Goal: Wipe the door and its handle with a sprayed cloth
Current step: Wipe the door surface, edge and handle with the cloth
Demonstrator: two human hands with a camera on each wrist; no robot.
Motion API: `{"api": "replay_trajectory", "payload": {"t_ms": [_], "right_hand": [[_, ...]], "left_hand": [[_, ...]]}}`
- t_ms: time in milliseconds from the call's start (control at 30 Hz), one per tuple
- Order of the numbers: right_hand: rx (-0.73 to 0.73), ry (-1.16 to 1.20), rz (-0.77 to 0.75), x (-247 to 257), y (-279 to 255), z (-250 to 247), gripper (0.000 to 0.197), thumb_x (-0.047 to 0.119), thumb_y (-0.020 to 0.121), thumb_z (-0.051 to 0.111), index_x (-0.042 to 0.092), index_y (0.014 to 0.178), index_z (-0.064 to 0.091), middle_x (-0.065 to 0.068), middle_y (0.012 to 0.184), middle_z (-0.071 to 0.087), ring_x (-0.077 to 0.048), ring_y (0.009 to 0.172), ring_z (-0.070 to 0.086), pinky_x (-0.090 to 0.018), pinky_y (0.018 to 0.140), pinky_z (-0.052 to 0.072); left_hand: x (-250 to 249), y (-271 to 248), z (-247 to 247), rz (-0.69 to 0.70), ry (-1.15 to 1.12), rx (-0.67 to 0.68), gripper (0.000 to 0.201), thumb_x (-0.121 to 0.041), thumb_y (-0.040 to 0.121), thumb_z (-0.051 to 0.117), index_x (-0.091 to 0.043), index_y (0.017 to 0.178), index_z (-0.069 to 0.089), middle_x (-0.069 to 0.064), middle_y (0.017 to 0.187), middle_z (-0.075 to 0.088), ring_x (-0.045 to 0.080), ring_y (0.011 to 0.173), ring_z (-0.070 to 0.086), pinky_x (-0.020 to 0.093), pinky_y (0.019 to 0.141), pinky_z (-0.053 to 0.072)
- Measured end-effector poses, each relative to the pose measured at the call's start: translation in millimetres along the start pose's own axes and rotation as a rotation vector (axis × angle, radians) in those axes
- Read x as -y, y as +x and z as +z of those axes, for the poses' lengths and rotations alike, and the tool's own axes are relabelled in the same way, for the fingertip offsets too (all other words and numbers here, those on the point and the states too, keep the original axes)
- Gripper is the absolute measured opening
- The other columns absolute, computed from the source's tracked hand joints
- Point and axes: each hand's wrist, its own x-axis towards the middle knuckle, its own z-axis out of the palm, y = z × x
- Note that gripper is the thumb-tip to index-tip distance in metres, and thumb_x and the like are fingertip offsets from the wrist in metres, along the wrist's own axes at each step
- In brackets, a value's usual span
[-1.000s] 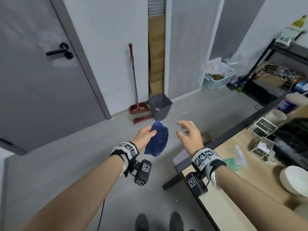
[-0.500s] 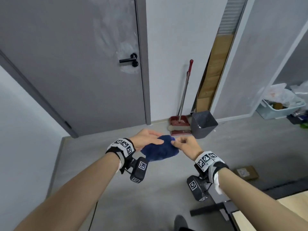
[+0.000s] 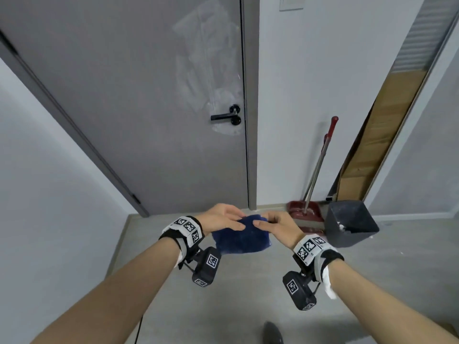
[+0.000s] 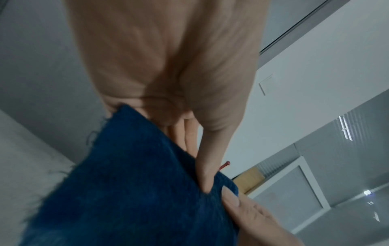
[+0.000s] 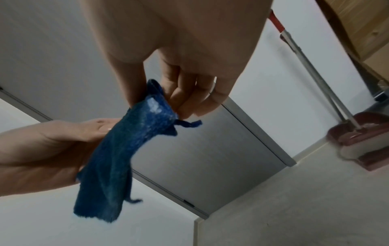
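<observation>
Two hands hold one blue cloth (image 3: 242, 238) in front of the person, low down and well away from the grey door (image 3: 139, 95). Seen from the head, the left hand (image 3: 223, 218) has its thumb on top of the cloth and the right hand (image 3: 279, 225) pinches the other end. The black handle (image 3: 226, 116) sits on the right side of the door, with pale smudgy marks above and under it. A broom (image 3: 320, 160) and a dark bin (image 3: 351, 223) stand by the wall to the right.

From the left wrist, the left hand (image 4: 168, 69) is wrapped on the cloth (image 4: 130, 191), thumb pressed into it, and a finger of the other hand touches the edge. That grip is closed on the cloth.

From the right wrist, the right hand (image 5: 181, 58) nips the top of the cloth (image 5: 126, 149) between thumb and fingers. White foamy specks show there, so it looks sprayed. The left hand (image 5: 46, 149) holds the lower part.

I think the step now is getting the cloth ready, maybe folding it into a pad. No wiping has begun. Next the person needs to step closer, lift the cloth up to the marks, and press it flat on the door, then rub round the handle.
</observation>
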Motion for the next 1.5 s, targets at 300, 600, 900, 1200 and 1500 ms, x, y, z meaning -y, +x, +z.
{"api": "replay_trajectory", "payload": {"t_ms": [300, 600, 900, 1200, 1500], "right_hand": [[-0.059, 0.177, -0.055, 33.5, 112.9, -39.3, 0.021, -0.004, 0.089, 0.064, 0.008, 0.080, 0.050, -0.013, 0.077, 0.051, -0.024, 0.075, 0.052, -0.031, 0.066, 0.046], [-0.023, 0.091, -0.051, 69.8, 227.5, -22.1, 0.046, 0.029, 0.084, 0.079, 0.011, 0.119, 0.056, -0.002, 0.109, 0.068, -0.017, 0.101, 0.066, -0.023, 0.079, 0.054], [-0.031, -0.005, -0.006, 99.0, 339.0, -17.3, 0.018, 0.011, 0.078, 0.081, 0.009, 0.075, 0.063, -0.005, 0.068, 0.066, -0.017, 0.068, 0.064, -0.032, 0.069, 0.049], [-0.285, 0.155, 0.044, 119.9, 408.4, -22.8, 0.026, 0.003, 0.079, 0.079, 0.002, 0.103, 0.069, -0.015, 0.094, 0.074, -0.023, 0.087, 0.071, -0.036, 0.072, 0.058], [-0.645, 0.213, 0.040, 125.5, 477.3, -73.3, 0.020, 0.014, 0.086, 0.075, -0.004, 0.083, 0.064, -0.013, 0.074, 0.062, -0.024, 0.069, 0.057, -0.032, 0.061, 0.045]], "left_hand": [[-53.8, 55.7, -82.7, 0.035, -0.202, -0.188, 0.016, -0.008, 0.086, 0.072, -0.008, 0.102, 0.071, 0.008, 0.093, 0.073, 0.018, 0.083, 0.069, 0.025, 0.068, 0.055], [-58.3, 121.5, -165.2, 0.132, -0.273, -0.285, 0.029, -0.012, 0.087, 0.071, -0.014, 0.116, 0.069, 0.014, 0.119, 0.070, 0.026, 0.110, 0.065, 0.040, 0.085, 0.054], [-72.1, 227.9, -283.3, 0.241, -0.108, -0.179, 0.026, -0.006, 0.090, 0.067, 0.003, 0.114, 0.065, 0.009, 0.100, 0.068, 0.014, 0.093, 0.062, 0.013, 0.071, 0.050], [-89.5, 314.5, -325.8, 0.266, -0.069, -0.155, 0.025, 0.000, 0.086, 0.069, 0.006, 0.110, 0.066, 0.011, 0.100, 0.068, 0.016, 0.094, 0.062, 0.020, 0.080, 0.051], [-85.1, 358.1, -357.6, 0.072, -0.116, -0.448, 0.017, -0.005, 0.088, 0.065, -0.021, 0.091, 0.064, 0.004, 0.086, 0.069, 0.017, 0.073, 0.065, 0.029, 0.057, 0.052]]}}
